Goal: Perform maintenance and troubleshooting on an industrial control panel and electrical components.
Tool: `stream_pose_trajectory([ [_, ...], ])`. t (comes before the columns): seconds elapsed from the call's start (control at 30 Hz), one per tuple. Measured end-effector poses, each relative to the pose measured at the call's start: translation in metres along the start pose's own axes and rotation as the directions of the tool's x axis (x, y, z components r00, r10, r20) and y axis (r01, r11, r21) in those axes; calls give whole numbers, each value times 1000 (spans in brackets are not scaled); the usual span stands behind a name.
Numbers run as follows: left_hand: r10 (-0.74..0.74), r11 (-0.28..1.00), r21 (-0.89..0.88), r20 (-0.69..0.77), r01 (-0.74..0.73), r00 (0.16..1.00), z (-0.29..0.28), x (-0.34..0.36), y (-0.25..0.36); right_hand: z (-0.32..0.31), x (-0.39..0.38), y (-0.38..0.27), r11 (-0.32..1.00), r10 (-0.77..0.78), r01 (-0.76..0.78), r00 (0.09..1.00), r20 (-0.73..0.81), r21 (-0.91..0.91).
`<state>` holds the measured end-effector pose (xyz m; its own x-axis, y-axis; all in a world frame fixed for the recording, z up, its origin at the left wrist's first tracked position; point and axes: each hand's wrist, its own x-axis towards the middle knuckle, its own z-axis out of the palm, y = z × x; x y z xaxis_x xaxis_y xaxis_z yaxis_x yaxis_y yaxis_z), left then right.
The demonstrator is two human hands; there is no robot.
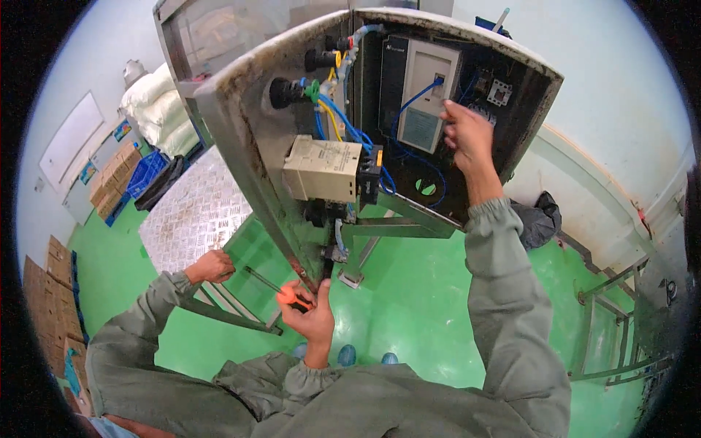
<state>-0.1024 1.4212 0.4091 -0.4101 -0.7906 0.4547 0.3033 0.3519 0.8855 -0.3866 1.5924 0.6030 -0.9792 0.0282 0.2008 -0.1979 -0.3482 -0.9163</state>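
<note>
My left hand (310, 321) is closed around the orange handle of a screwdriver (290, 296), whose shaft points up and left. Its thumb lies by the lower edge of the open metal cabinet door (244, 139). My right hand (469, 139) is raised before the cabinet interior, its fingers curled and pinched together; whatever they hold, if anything, is hidden. Behind it are a grey-white drive unit (427, 95) with a blue cable plugged in and a small white switch block (499, 93). On the door's inner side sits a beige relay box (321, 169) among blue and yellow wires.
A co-worker's hand (210, 267) in a grey-green sleeve is at the left, near a patterned metal platform (193, 212). Cartons (113, 179), a blue crate (148, 173) and white sacks (161, 109) stand farther back. A black bag (538, 220) and metal frame (621, 321) are at right.
</note>
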Motion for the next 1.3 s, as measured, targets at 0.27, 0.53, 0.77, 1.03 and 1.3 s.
stream_pose_trajectory([
  [0.27,-37,989,-145,-87,24,995,-20,16,-25,46,46,5,993,118,-112,975,-187,44],
  [0.53,-20,990,-141,-54,12,998,-13,33,-26,52,64,17,993,63,-26,943,-327,117],
  [0.77,-11,992,-127,-9,10,1000,-19,37,-32,60,75,13,978,120,-33,897,-425,207],
  [1.03,-18,992,-128,-4,17,1000,-33,29,-33,59,77,11,995,88,-58,895,-437,83],
  [1.3,-3,994,-110,30,6,1000,-33,19,-32,50,91,9,944,172,-80,947,-272,320],
])
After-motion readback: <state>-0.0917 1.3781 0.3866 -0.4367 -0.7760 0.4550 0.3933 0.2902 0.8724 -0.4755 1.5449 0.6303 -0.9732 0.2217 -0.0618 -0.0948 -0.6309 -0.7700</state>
